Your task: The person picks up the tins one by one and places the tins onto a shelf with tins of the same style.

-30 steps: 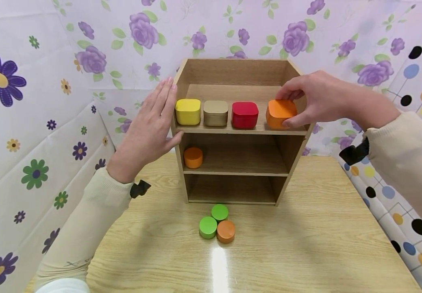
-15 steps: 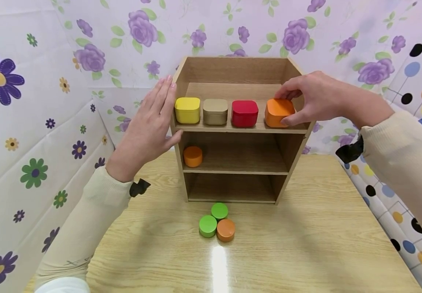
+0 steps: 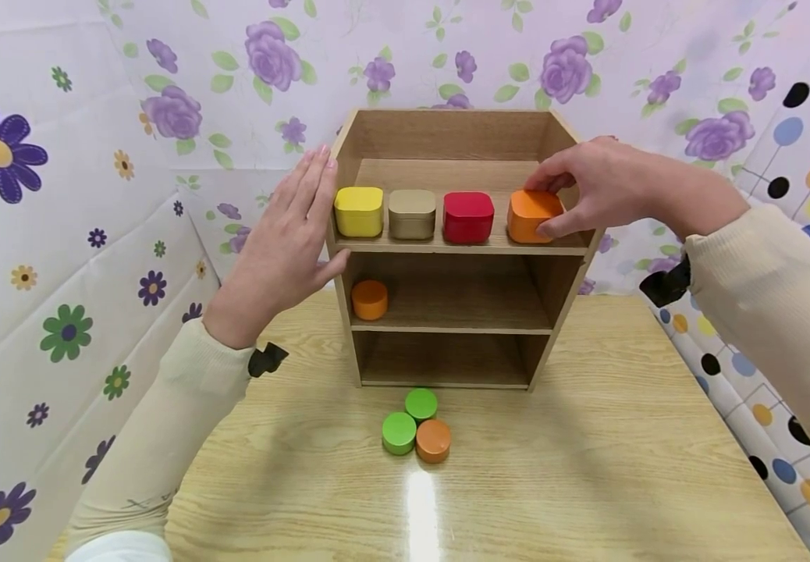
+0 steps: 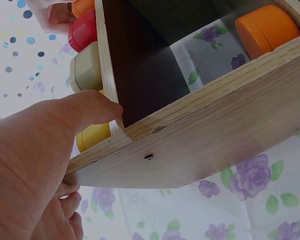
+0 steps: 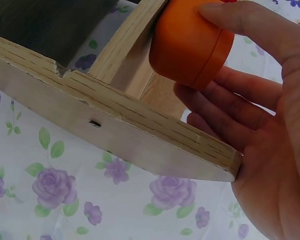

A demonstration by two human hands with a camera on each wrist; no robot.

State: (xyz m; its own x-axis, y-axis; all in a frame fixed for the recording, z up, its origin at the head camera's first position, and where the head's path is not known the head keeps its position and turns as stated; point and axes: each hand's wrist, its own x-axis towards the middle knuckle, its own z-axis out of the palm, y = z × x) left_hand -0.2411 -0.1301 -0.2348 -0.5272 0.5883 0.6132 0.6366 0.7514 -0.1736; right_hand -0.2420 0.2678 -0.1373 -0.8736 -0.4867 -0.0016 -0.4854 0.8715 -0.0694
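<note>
My right hand (image 3: pixel 605 187) pinches an orange rounded-square box (image 3: pixel 533 217) at the right end of the top shelf, thumb in front and fingers behind. In the right wrist view the orange box (image 5: pixel 187 42) shows its lid seam, between thumb and fingers. Left of it stand a red box (image 3: pixel 468 217), a khaki box (image 3: pixel 412 215) and a yellow box (image 3: pixel 359 212) in a row. My left hand (image 3: pixel 278 242) lies with straight fingers along the left side of the wooden shelf unit (image 3: pixel 447 329). The left thumb (image 4: pixel 97 107) rests at the shelf's front edge.
An orange round container (image 3: pixel 370 300) stands at the left of the middle shelf. On the wooden table (image 3: pixel 587 468) in front, two green round containers (image 3: pixel 399 434) and a darker orange round container (image 3: pixel 433 441) sit close together. Patterned cloth (image 3: pixel 447 47) hangs behind.
The orange box has shifted slightly left and sits a little straighter, still in my right hand. The left hand keeps its place on the shelf side.
</note>
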